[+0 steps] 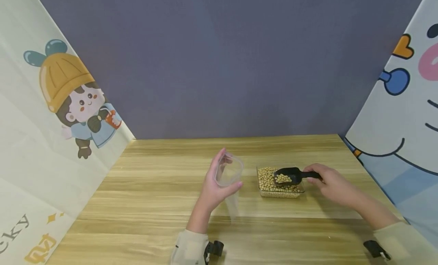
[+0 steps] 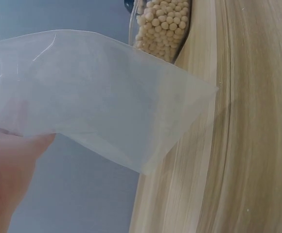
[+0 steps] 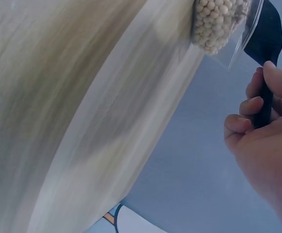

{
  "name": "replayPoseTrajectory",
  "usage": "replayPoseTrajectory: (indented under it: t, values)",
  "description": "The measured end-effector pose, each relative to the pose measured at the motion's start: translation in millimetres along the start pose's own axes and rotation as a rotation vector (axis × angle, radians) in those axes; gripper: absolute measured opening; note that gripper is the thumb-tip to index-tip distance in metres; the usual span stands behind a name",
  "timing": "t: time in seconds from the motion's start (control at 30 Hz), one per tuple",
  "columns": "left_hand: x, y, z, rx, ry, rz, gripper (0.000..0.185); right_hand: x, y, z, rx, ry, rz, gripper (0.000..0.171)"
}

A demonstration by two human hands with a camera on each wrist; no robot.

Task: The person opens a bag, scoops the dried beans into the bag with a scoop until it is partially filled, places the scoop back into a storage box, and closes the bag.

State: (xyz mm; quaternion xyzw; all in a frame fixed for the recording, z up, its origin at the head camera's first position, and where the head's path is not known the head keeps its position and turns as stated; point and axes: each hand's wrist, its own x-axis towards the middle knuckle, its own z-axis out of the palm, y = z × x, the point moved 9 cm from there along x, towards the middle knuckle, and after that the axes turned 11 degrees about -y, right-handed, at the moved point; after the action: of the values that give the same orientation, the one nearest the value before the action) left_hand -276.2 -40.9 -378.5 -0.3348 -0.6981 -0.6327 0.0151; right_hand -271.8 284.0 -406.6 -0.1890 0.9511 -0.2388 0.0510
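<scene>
Scoop in curled right hand — bowl leftward over beans; left hand gripping bag.

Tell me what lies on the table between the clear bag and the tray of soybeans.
Nothing: in the head view, only bare wooden table shows between the clear bag, held in the left hand, and the tray of soybeans.
</scene>
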Motion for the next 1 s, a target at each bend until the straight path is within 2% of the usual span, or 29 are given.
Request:
replayPoseTrajectory:
  t: [0.27, 0.43, 0.77, 1.0]
  values:
    - [2.4, 1.7, 1.3, 0.004, -0.01, 0.023, 0.106, -1, 9, -6, 0.045, 0.009, 0.02, 0.026]
    - [3.3, -0.2, 2.0, -0.005, -0.015, 0.02, 0.106, 0, 4, -14, 0.047, 0.009, 0.031, 0.029]
    - [18.3, -5.8, 11.7, 0.023, -0.065, -0.044, 0.109, 9, -30, -54, 0.024, 0.064, 0.01, 0.036]
    - [31.1, -15.8, 17.5, 0.043, -0.08, -0.111, 0.112, 20, -59, -75, 0.033, 0.042, 0.008, 0.04]
